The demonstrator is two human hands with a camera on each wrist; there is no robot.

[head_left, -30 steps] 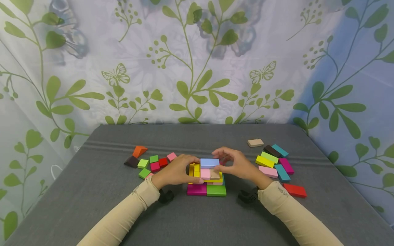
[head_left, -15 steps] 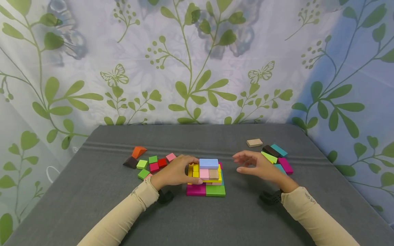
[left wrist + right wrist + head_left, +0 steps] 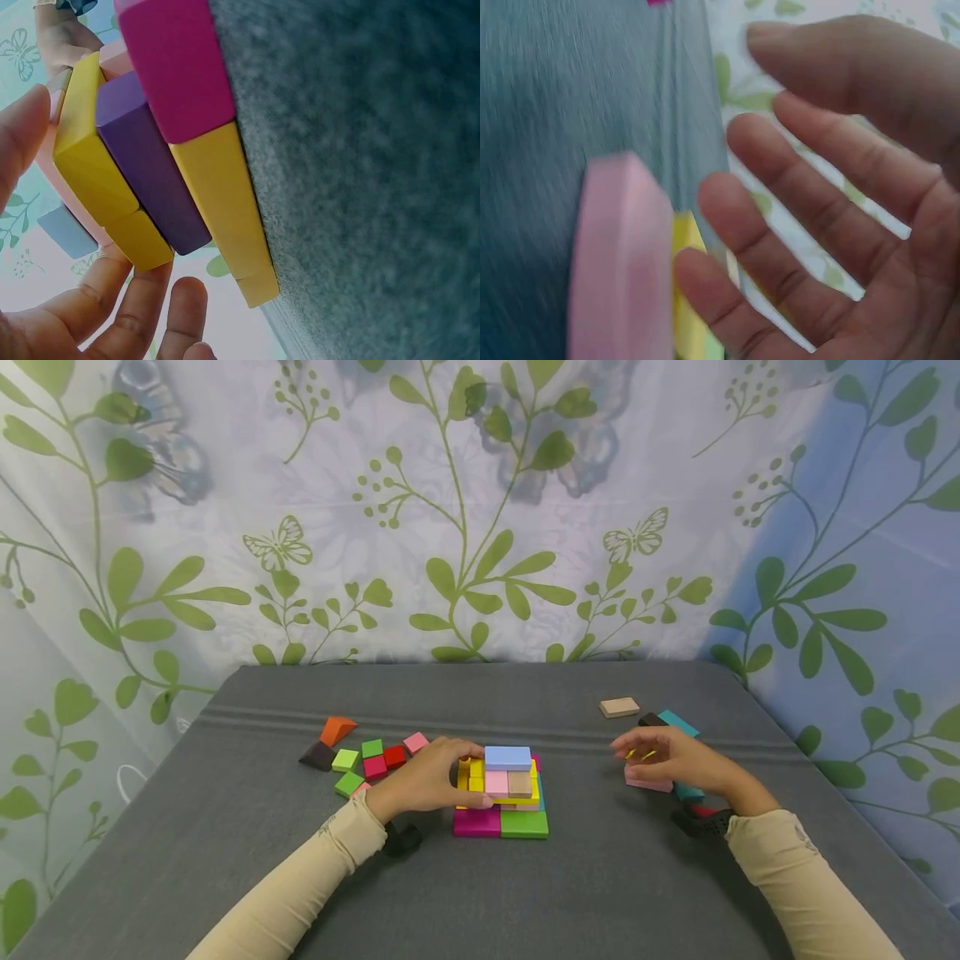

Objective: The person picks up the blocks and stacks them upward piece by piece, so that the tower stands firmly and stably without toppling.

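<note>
Two hands work over a grey desk (image 3: 480, 893) strewn with coloured wooden blocks. The left hand (image 3: 423, 781) rests against the left side of a stack of blocks (image 3: 501, 793), its fingers loosely curved along the yellow pieces; the left wrist view shows the fingers (image 3: 131, 315) lying beside the stack rather than wrapped round any one block. That stack stands near the middle of the desk, with a magenta block (image 3: 477, 822) and a green block (image 3: 524, 824) side by side at its base, yellow, pink and tan pieces above them, and a light blue block (image 3: 508, 757) lying flat on top. The right hand (image 3: 675, 762) is well apart from the stack, over the cluster of flat blocks on the right side of the desk, with its fingers spread and relaxed and gripping nothing. In the right wrist view its fingertips (image 3: 712, 202) hang just beside a pink block (image 3: 622, 262) with a yellow block (image 3: 690, 307) next to it; whether they touch is unclear. Teal and dark blocks show past the hand, and a tan block (image 3: 619, 707) lies alone further back. Left of the stack sit small green, red and pink cubes (image 3: 375, 758), plus an orange wedge (image 3: 338, 728) and a dark wedge (image 3: 318, 755). A leaf-printed curtain (image 3: 480, 510) hangs behind the desk.
</note>
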